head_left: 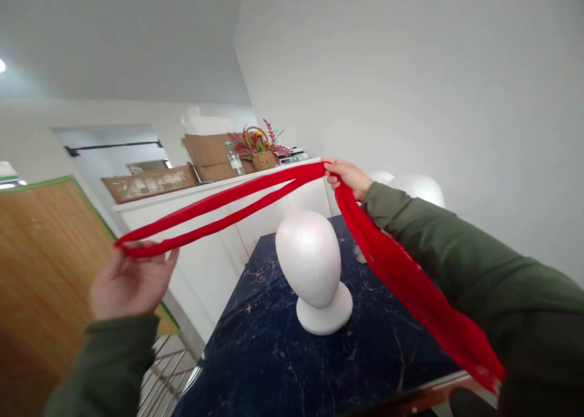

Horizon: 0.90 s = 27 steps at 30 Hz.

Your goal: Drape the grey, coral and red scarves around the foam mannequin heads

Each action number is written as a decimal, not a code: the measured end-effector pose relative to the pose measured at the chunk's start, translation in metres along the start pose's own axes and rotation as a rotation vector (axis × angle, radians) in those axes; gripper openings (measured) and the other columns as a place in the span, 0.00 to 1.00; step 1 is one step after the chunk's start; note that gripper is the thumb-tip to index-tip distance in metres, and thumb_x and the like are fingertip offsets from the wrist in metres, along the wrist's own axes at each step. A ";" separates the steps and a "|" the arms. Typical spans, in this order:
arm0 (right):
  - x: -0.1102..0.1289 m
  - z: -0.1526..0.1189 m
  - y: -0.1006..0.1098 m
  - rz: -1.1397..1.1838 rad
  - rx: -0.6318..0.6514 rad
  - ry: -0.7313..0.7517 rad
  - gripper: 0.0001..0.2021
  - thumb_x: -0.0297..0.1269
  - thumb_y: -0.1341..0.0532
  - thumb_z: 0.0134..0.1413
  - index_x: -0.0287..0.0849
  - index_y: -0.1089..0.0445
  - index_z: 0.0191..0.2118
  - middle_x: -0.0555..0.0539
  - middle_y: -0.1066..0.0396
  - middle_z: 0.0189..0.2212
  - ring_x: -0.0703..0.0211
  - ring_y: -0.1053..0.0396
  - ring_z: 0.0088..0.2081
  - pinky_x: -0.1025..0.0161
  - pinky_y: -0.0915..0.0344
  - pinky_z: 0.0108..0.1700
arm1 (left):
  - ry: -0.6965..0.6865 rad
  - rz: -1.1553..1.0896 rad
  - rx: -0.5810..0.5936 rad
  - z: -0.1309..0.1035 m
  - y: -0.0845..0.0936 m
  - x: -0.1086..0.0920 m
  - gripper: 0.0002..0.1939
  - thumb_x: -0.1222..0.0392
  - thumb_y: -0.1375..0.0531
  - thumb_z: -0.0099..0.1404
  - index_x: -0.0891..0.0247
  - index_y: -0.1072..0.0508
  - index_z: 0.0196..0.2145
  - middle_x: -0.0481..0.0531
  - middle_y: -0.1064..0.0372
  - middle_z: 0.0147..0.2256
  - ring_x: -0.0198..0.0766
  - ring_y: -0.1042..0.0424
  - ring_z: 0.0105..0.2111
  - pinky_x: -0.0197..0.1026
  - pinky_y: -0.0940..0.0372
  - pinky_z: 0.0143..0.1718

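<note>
A long red scarf [237, 207] is stretched between my two hands above a white foam mannequin head [312, 262]. My left hand [125, 283] holds the scarf's looped end at the left, fingers curled around it. My right hand [349, 177] pinches the scarf at the upper right, and the loose tail [410, 283] hangs down along my green sleeve. The head stands upright on the dark blue marbled table [274, 356], below the stretched cloth and not touching it.
Two more white foam heads [417, 189] stand at the table's far right by the wall. A white shelf [219, 186] behind carries a wicker flower basket [262, 155], a water bottle [235, 161], cardboard and a wooden sign. A bamboo panel [41, 271] stands at left.
</note>
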State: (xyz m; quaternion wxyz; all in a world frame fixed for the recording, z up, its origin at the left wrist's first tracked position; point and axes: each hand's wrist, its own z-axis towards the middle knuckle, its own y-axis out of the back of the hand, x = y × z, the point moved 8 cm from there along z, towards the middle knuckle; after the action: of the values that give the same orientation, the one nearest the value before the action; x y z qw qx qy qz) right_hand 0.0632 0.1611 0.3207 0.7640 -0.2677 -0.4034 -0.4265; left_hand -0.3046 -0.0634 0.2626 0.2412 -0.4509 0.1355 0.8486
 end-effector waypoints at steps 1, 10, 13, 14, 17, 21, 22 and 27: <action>-0.014 0.012 0.003 -0.176 -0.105 -0.021 0.08 0.30 0.50 0.55 0.37 0.41 0.41 0.56 0.44 0.20 0.75 0.50 0.16 0.77 0.54 0.18 | 0.078 -0.282 0.097 0.012 -0.025 0.005 0.18 0.52 0.57 0.63 0.61 0.39 0.45 0.38 0.33 0.36 0.41 0.40 0.46 0.45 0.40 0.41; -0.182 -0.045 0.041 -0.728 -0.137 -0.341 0.05 0.25 0.42 0.43 0.29 0.32 0.29 0.49 0.37 0.14 0.62 0.38 0.20 0.67 0.41 0.28 | 0.414 -0.546 0.273 -0.082 -0.127 0.109 0.10 0.62 0.54 0.53 0.64 0.36 0.20 0.48 0.39 0.17 0.37 0.34 0.23 0.46 0.36 0.34; -0.219 -0.105 0.052 -0.791 -0.087 -0.404 0.15 0.27 0.42 0.42 0.27 0.34 0.39 0.44 0.31 0.21 0.57 0.34 0.26 0.63 0.39 0.32 | 0.444 -0.500 0.620 -0.159 -0.142 0.130 0.13 0.56 0.52 0.53 0.64 0.34 0.19 0.49 0.38 0.16 0.38 0.35 0.20 0.46 0.36 0.33; -0.225 -0.125 0.054 -0.814 -0.077 -0.394 0.18 0.28 0.41 0.42 0.27 0.35 0.42 0.40 0.30 0.29 0.54 0.33 0.32 0.62 0.39 0.37 | 0.437 -0.478 0.719 -0.181 -0.146 0.133 0.13 0.56 0.52 0.52 0.65 0.33 0.20 0.50 0.37 0.16 0.38 0.35 0.20 0.45 0.37 0.30; -0.228 -0.176 0.058 -0.983 -0.024 -0.285 0.28 0.37 0.38 0.39 0.31 0.40 0.50 0.37 0.40 0.48 0.48 0.43 0.50 0.57 0.49 0.52 | 0.478 -0.378 0.993 -0.235 -0.161 0.134 0.10 0.59 0.47 0.49 0.67 0.30 0.26 0.53 0.31 0.21 0.39 0.32 0.22 0.40 0.39 0.25; -0.223 -0.208 0.058 -1.197 0.087 -0.268 0.23 0.41 0.41 0.43 0.35 0.36 0.46 0.38 0.37 0.45 0.46 0.42 0.48 0.53 0.49 0.51 | 0.537 -0.303 1.149 -0.265 -0.191 0.124 0.12 0.60 0.43 0.49 0.69 0.30 0.32 0.53 0.29 0.25 0.35 0.32 0.20 0.35 0.41 0.22; -0.220 -0.211 0.056 -1.194 0.097 -0.289 0.19 0.38 0.42 0.44 0.36 0.34 0.43 0.38 0.35 0.42 0.47 0.39 0.45 0.54 0.47 0.49 | 0.540 -0.296 1.175 -0.270 -0.199 0.122 0.13 0.60 0.42 0.50 0.69 0.30 0.33 0.54 0.29 0.27 0.35 0.32 0.20 0.34 0.41 0.21; -0.214 -0.228 0.025 -0.682 -0.030 -0.419 0.21 0.33 0.40 0.39 0.37 0.40 0.43 0.44 0.32 0.34 0.53 0.33 0.35 0.59 0.39 0.39 | 0.491 -0.252 1.209 -0.279 -0.226 0.121 0.18 0.61 0.41 0.50 0.66 0.33 0.41 0.55 0.30 0.35 0.36 0.31 0.22 0.38 0.37 0.23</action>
State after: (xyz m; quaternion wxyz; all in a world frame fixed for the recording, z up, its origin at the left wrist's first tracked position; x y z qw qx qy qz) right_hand 0.1074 0.0948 0.0171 0.4760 -0.2106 -0.6099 -0.5976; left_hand -0.0473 0.0381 0.0039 0.5111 -0.4288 0.5850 0.4612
